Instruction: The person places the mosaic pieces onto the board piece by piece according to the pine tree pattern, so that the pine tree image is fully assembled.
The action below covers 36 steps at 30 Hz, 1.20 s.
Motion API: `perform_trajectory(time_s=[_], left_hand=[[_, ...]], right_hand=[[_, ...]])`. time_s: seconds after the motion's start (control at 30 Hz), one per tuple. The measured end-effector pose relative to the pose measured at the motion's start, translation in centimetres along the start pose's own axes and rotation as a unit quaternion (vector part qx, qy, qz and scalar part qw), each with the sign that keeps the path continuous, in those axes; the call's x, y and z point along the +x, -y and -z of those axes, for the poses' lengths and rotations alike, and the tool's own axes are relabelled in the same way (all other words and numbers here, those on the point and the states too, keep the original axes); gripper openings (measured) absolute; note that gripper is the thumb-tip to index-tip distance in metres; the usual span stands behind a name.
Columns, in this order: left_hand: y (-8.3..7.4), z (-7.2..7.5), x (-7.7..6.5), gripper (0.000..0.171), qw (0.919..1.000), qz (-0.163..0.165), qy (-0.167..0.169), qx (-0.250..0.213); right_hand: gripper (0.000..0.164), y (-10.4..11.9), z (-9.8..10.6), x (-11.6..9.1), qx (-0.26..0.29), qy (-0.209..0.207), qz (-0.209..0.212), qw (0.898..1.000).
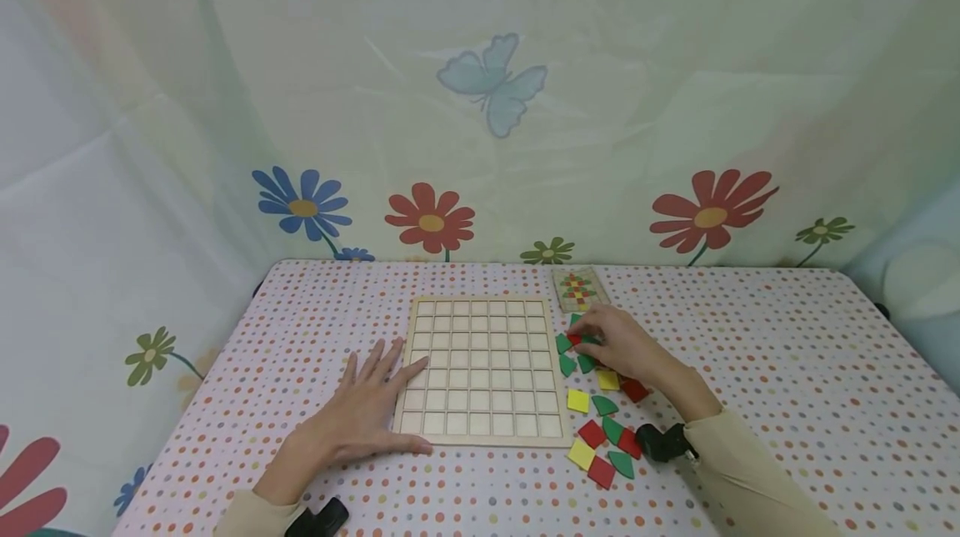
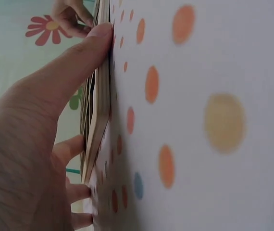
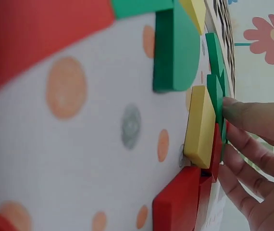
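Observation:
A square wooden board [image 1: 481, 371] with a grid of bare cells lies flat on the table. My left hand [image 1: 367, 412] spreads its fingers over the board's left edge and lower left corner; in the left wrist view its thumb [image 2: 86, 55] touches the board's side [image 2: 100, 103]. Over a cluster of coloured pieces right of the board, my right hand [image 1: 618, 343] bends its fingers downward. A red piece [image 1: 574, 338] shows by its fingertips, and its thumb meets a green piece [image 3: 215, 98] in the right wrist view. Whether it pinches any piece is hidden.
Green quarter-round pieces [image 1: 604, 405], yellow squares [image 1: 578, 401] and red squares [image 1: 592, 434] lie scattered along the board's right side. A pattern card [image 1: 596, 283] lies behind the right hand. A dotted cloth [image 1: 300, 328] covers the table, with a flowered backdrop [image 1: 600, 103] behind.

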<state>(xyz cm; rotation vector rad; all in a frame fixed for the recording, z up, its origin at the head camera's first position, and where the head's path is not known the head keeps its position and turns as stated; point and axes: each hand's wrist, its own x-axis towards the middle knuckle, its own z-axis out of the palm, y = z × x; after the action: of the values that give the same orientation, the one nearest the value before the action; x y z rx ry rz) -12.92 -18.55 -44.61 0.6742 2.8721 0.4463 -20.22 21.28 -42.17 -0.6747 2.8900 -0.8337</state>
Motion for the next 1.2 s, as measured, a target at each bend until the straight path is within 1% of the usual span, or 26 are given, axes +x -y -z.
perform_trajectory(time_s=[0.1, 0.23, 0.43, 0.57, 0.8, 1.03, 1.2], left_hand=[[0.1, 0.4, 0.1, 0.111, 0.9999, -0.014, 0.001, -0.001], [0.3, 0.8, 0.1, 0.108, 0.9995, -0.029, 0.002, -0.014], [0.6, 1.0, 0.1, 0.106, 0.9990, -0.032, 0.012, -0.029], [0.7, 0.8, 0.2, 0.105, 0.9991, -0.030, 0.011, -0.029], [1.2, 0.2, 0.5, 0.071, 0.9989, 0.000, -0.012, -0.046], [1.1, 0.2, 0.3, 0.059, 0.9986, -0.008, -0.022, -0.047], [0.9, 0.2, 0.3, 0.058, 0.9976, -0.009, -0.033, -0.060]], right_hand=[[0.016, 0.0, 0.2, -0.1, 0.006, -0.002, -0.007, 1.000], [0.016, 0.0, 0.1, -0.2, 0.011, -0.008, -0.010, 1.000], [0.016, 0.0, -0.2, -0.5, 0.000, -0.027, -0.003, 1.000], [0.017, 0.5, -0.3, -0.7, -0.004, -0.048, 0.013, 0.999], [0.019, 1.7, -0.2, -0.8, -0.017, -0.059, 0.035, 0.997], [0.019, 1.5, 0.0, -1.4, -0.009, -0.066, 0.034, 0.997], [0.020, 1.3, 0.1, -1.7, -0.007, -0.066, 0.033, 0.997]])
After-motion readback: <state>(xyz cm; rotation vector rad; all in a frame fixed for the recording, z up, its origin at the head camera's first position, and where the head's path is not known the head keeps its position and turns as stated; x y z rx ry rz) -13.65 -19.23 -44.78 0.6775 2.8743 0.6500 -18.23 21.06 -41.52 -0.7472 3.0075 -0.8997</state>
